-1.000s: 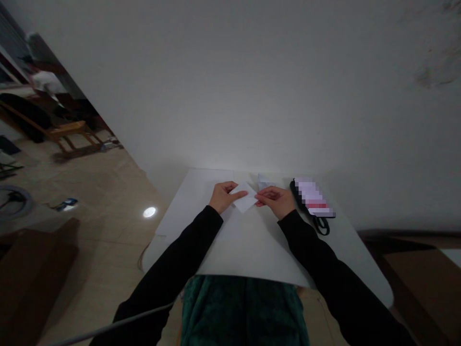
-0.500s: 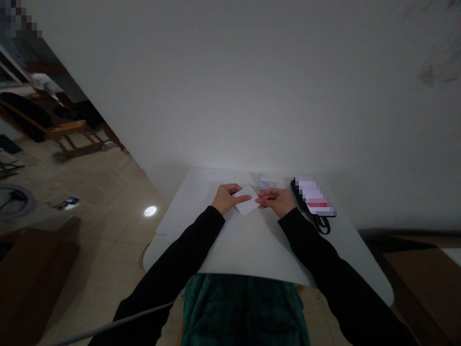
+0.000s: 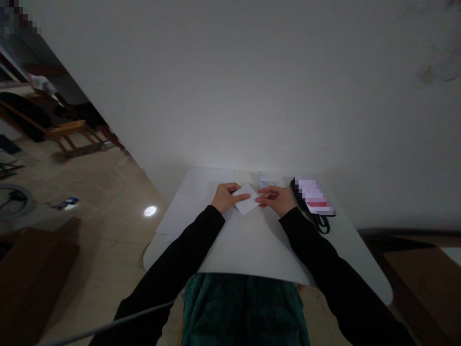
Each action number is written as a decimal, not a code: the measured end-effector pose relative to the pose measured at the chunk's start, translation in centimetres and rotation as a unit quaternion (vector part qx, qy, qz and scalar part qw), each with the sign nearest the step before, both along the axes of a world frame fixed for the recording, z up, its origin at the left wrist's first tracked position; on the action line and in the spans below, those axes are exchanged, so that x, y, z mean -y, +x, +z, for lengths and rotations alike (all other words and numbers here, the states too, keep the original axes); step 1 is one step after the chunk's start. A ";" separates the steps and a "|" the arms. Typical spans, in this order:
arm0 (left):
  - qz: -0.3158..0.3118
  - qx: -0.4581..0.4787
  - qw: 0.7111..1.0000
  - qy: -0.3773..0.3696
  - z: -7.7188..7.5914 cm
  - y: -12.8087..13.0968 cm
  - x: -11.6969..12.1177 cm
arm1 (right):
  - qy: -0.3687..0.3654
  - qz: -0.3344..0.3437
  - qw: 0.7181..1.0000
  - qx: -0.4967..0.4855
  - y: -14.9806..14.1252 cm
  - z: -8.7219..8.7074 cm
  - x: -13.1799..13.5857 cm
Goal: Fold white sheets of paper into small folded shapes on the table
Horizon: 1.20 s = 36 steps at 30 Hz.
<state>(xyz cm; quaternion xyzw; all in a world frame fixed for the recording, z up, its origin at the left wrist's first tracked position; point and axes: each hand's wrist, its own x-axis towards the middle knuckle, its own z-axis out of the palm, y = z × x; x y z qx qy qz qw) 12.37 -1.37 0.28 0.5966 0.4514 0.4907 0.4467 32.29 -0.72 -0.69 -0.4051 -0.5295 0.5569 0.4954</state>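
A small white paper square [image 3: 247,201] lies tilted like a diamond between my hands, on a large white sheet [image 3: 252,250]. My left hand [image 3: 226,198] holds its left side, with the fingers stretched across the paper. My right hand [image 3: 275,199] pinches the right corner with its fingertips. Just beyond the square sits a crumpled piece of white paper [image 3: 266,180], touched by neither hand. Black sleeves cover both my arms.
The sheet covers most of a white rounded table [image 3: 360,262] set against a white wall. A blurred packet [image 3: 313,197] with a black cord [image 3: 323,225] lies right of my right hand. A wooden chair [image 3: 66,132] stands on the tiled floor at far left.
The paper square has turned slightly between my hands. My left fingers have flattened across it, and my right fingers have moved closer to its right corner.
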 end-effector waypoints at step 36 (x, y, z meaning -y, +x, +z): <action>-0.153 -0.010 0.988 -0.019 -1.1 -0.9 -1.1 | 0.102 0.023 0.983 0.154 0.4 -1.0 -0.9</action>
